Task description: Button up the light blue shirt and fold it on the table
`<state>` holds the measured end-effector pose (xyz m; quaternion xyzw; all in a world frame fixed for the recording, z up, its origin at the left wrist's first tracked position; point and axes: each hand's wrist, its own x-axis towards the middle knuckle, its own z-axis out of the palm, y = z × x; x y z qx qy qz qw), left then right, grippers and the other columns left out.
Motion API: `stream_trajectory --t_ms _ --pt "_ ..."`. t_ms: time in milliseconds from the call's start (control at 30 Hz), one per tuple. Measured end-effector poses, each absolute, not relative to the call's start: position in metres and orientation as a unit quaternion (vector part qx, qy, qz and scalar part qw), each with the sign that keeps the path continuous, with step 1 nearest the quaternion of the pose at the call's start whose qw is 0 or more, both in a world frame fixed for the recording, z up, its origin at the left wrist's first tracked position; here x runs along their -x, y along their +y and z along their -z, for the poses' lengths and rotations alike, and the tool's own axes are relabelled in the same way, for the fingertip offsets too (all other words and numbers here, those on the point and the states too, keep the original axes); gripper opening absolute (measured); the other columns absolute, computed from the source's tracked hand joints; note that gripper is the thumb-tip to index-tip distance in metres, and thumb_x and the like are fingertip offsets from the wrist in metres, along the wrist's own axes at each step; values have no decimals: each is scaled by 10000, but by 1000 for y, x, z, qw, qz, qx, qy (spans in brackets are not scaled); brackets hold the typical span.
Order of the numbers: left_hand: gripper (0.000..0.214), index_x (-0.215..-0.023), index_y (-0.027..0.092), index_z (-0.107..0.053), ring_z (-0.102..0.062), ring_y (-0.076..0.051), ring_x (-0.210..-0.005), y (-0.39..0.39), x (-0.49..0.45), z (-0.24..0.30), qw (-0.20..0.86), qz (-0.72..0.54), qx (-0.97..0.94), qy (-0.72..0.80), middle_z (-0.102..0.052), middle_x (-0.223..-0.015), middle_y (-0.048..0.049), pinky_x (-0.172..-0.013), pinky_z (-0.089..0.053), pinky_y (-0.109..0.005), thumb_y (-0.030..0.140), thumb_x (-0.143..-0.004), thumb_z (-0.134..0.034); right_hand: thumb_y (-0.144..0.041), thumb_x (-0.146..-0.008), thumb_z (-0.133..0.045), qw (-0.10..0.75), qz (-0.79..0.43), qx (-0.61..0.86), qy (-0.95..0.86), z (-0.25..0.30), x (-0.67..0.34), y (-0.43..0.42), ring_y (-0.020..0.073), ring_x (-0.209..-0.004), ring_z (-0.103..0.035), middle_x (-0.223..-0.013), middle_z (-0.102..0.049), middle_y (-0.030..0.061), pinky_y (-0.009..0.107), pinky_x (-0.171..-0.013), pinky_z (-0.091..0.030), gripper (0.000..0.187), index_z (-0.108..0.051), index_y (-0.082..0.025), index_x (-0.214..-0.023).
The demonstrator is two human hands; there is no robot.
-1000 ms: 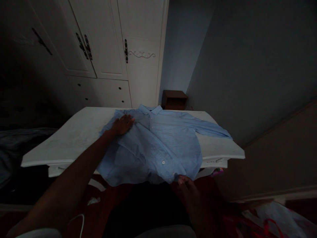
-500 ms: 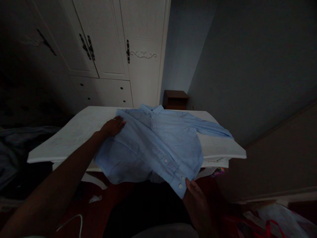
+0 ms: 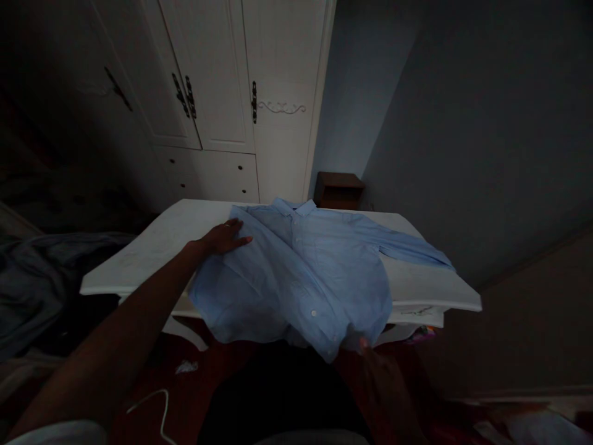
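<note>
A light blue button-up shirt (image 3: 324, 259) lies front side up on the white table (image 3: 152, 247), its collar at the far edge. One sleeve is folded diagonally across the front, with its cuff hanging past the near edge. The other sleeve stretches out to the right. My left hand (image 3: 225, 238) rests on the shirt near the folded sleeve's shoulder, fingers spread. Near the bottom hem, my right hand (image 3: 382, 374) is apart from the cuff, somewhat blurred, with its fingers stretched out and no cloth in them.
A white wardrobe (image 3: 222, 80) stands behind the table. A small brown cabinet (image 3: 340, 179) is by the far wall. Grey cloth (image 3: 37, 278) is heaped at the left. A white cable (image 3: 164, 408) lies on the red floor, and a pale bag (image 3: 546, 426) sits at the lower right.
My right hand has let go of the cuff and moved a little right. The cuff has dropped and is blurred. My left hand stays on the shirt, its fingers more spread.
</note>
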<state>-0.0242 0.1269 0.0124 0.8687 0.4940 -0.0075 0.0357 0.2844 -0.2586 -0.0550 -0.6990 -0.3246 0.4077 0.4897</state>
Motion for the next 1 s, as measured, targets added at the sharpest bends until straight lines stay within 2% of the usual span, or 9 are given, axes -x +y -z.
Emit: stream_trajectory --t_ms 67,167,267,367,533,633,733,833,1000 --pt "974 -1508 81 -320 -287 -326 -1456 126 23 -18 55 16 -867 495 -266 -1587 -196 -1159 -278 -409 761 -811 -337 -782 -742 -550 474 -386 703 -363 29 -292 -253 102 -347 -316 -338 -343 -22 266 -388 -274 690 -344 -229 -385" --pt "903 -1450 119 -436 -380 -302 -1411 122 19 -26 61 -12 -867 494 -391 -1531 -183 -1128 -332 -371 760 -833 -286 -635 -874 -503 439 -341 655 -512 -12 -290 -222 139 -476 -487 -474 -492 -8 268 -517 -405 543 -519 -212 -533" --pt "869 -1410 89 -478 -449 -294 -1360 114 12 -28 41 -43 -869 491 -444 -1488 -200 -1099 -365 -355 724 -875 -225 -472 -897 -550 399 -241 609 -642 -35 -277 -169 199 -802 -623 -845 -668 41 302 -746 -480 284 -653 -208 -878" --pt "858 -1421 65 -456 -422 -315 -1378 106 8 -21 20 -32 -871 490 -410 -1506 -221 -1114 -340 -386 707 -893 -241 -341 -816 -655 310 -162 618 -704 -38 -265 -117 269 -1036 -600 -1119 -654 120 389 -937 -443 326 -640 -175 -1096" --pt "842 -1477 58 -370 -278 -325 -1457 99 11 -4 -8 -48 -867 497 -324 -1556 -222 -1160 -241 -453 678 -924 -236 -169 -813 -558 224 -256 586 -735 -38 -277 -77 210 -835 -637 -881 -687 65 346 -806 -475 168 -672 -174 -936" --pt "840 -1488 78 -360 -263 -311 -1465 97 13 0 -2 -63 -867 494 -311 -1568 -200 -1168 -218 -450 687 -924 -233 -257 -786 -611 273 -407 537 -686 -33 -303 -70 182 -763 -647 -824 -689 32 308 -712 -498 158 -685 -181 -903" --pt "844 -1496 90 -349 -255 -302 -1470 97 14 0 9 -72 -870 488 -298 -1576 -190 -1173 -207 -451 697 -919 -240 -319 -672 -731 335 -469 540 -614 -19 -325 -67 193 -761 -661 -834 -693 31 320 -689 -525 327 -687 -186 -967" --pt "844 -1491 84 -355 -261 -307 -1467 98 14 2 17 -82 -870 487 -302 -1574 -192 -1175 -209 -461 695 -916 -262 -328 -632 -759 364 -454 540 -608 -7 -333 -71 205 -796 -664 -872 -692 39 348 -730 -541 395 -665 -199 -993" --pt "702 -1414 59 -458 -334 -302 -1433 97 13 -4 21 -152 -858 490 -411 -1514 -199 -1175 -252 -445 567 -941 -350 -438 -753 -694 322 -294 590 -680 -19 -315 -100 180 -757 -607 -860 -636 16 342 -730 -503 335 -605 -219 -990"
